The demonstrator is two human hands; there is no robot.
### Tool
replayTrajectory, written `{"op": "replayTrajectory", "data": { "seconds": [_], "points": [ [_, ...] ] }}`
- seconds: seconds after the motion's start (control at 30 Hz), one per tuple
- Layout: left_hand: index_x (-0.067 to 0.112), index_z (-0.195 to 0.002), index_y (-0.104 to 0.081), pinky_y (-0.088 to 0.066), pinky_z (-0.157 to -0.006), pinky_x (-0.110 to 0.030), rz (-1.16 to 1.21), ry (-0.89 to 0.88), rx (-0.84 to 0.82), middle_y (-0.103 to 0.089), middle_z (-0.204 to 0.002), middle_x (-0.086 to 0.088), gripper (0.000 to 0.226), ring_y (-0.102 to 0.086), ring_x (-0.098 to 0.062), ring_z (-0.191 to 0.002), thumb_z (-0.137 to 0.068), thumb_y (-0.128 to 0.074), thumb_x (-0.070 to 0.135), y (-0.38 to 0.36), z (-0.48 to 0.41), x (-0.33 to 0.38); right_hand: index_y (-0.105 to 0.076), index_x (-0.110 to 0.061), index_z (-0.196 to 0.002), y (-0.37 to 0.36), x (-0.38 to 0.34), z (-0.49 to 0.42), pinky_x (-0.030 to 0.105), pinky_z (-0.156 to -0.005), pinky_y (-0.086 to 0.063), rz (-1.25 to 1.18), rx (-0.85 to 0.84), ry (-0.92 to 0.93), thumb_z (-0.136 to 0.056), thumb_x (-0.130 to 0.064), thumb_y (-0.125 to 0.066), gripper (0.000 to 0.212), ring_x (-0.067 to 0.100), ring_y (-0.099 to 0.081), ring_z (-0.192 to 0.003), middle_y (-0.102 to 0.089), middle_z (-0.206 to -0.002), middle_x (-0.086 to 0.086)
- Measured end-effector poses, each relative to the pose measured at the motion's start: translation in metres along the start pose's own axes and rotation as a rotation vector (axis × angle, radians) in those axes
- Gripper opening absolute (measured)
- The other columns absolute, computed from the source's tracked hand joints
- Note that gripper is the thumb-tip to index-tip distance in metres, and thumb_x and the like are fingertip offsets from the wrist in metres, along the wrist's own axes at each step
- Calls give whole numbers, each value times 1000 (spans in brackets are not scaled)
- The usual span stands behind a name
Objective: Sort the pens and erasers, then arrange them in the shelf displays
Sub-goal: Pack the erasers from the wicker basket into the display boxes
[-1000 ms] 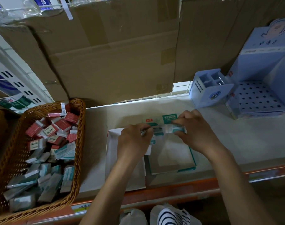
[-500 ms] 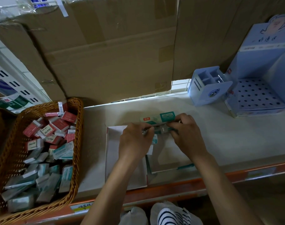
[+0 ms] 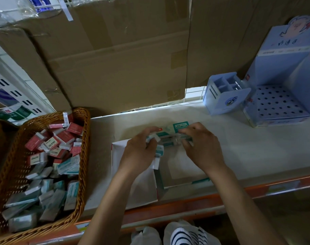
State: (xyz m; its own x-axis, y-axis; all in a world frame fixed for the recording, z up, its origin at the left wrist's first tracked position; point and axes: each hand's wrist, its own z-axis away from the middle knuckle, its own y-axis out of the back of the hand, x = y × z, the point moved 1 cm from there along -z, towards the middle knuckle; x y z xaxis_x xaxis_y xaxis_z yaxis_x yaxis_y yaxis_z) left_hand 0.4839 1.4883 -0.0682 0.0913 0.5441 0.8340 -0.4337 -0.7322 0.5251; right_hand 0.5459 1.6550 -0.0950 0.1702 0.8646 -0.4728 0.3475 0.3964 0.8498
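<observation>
**Erasers clasped at the far edge of the open box**

The teal erasers [image 3: 170, 138] are bunched at the far edge of the open box [image 3: 184, 170], with a hand at each end. The left grip [image 3: 140, 152] has its fingers curled round the left end of the bunch. The right grip [image 3: 202, 149] pinches the right end with bent fingertips. The fingers hide whether the erasers rest on the box floor.

The near edge of the box lies close to the orange lip [image 3: 186, 207] of the shelf [image 3: 248, 147]. A flat white lid [image 3: 133, 188] lies against the left side of the box, partly under the left forearm. Further left of the box is a wicker basket [image 3: 86, 156], its rim just short of the lid. It is heaped with loose erasers [image 3: 49, 156], red ones at the far end and teal and grey ones nearer.

To the right of the box runs a broad band of pale shelf. Beyond it, to the far right of the box, a blue pen holder [image 3: 225, 96] stands touching a blue display stand [image 3: 281, 103]. Behind the box, cardboard cartons [image 3: 124, 59] line the back of the shelf.
</observation>
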Motion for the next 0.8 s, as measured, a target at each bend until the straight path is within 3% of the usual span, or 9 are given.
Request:
{"op": "replayTrajectory", "data": {
  "seconds": [0.07,0.13,0.3,0.4,0.5,0.57,0.63,0.7,0.8],
  "points": [
    [31,-121,-49,-52,-71,-16,241,44,-52,-56,-118,2,34,-58,-10,-97,-97,-45,7,0,5,5,-64,-23,-117,6,-9,-1,14,-79,-46,-235,-38,94,-79,-8,-70,41,4,-57,-84,-60,-113,0],
    [32,-116,-48,-50,-63,-12,396,50,-69,-61,-111,0,37,-62,-9,-92,-94,-47,3,0,9,7,-61,-31,-118,11,-20,-1,5,-74,-43,-480,-190,125,-77,-5,-73,50,-5,-56,-83,-60,-112,-7],
    [32,-107,-47,-53,-71,-22,455,-19,-108,-65,-108,-6,42,-65,-16,-95,-84,-55,-2,-2,15,6,-67,-26,-110,8,-24,-1,7,-66,-42,-529,-161,155,-75,-8,-76,40,-5,-56,-77,-58,-98,-13],
    [27,-106,-51,-53,-71,-21,435,-39,-100,-65,-107,-4,37,-66,-12,-92,-82,-58,0,-2,16,3,-67,-28,-101,9,-21,1,7,-68,-44,-565,-131,140,-76,-8,-76,33,0,-58,-76,-58,-93,-10],
    [25,-104,-58,-52,-65,-19,383,-26,-47,-65,-103,0,28,-67,-3,-79,-89,-57,1,-1,15,1,-70,-22,-92,12,-16,2,14,-67,-48,-640,-62,62,-78,-11,-75,19,4,-61,-72,-58,-83,-11],
    [24,-101,-63,-53,-70,-22,387,3,-58,-69,-98,0,21,-68,-4,-81,-93,-54,6,-2,13,0,-69,-15,-84,13,-15,1,20,-59,-49,-699,-91,-45,-83,-15,-70,1,6,-60,-61,-61,-71,-9],
    [18,-104,-65,-53,-80,-27,407,31,-84,-72,-98,-3,18,-69,-12,-88,-95,-51,9,-5,13,1,-68,-16,-79,12,-15,2,20,-51,-47,-743,-111,-121,-88,-18,-64,10,6,-57,-51,-61,-60,-8],
    [19,-102,-66,-52,-80,-26,384,47,-75,-72,-96,-3,18,-68,-14,-88,-97,-49,13,-7,12,1,-68,-17,-89,12,-15,3,21,-50,-48,-779,-114,-162,-91,-18,-59,9,7,-57,-50,-63,-62,-6],
    [20,-99,-65,-51,-76,-21,430,86,-79,-72,-97,-2,17,-68,-11,-87,-98,-48,17,-7,13,-1,-58,-20,-118,10,-15,6,22,-56,-53,-827,-138,-199,-93,-13,-56,26,8,-64,-62,-66,-83,-3]
  ]
}}
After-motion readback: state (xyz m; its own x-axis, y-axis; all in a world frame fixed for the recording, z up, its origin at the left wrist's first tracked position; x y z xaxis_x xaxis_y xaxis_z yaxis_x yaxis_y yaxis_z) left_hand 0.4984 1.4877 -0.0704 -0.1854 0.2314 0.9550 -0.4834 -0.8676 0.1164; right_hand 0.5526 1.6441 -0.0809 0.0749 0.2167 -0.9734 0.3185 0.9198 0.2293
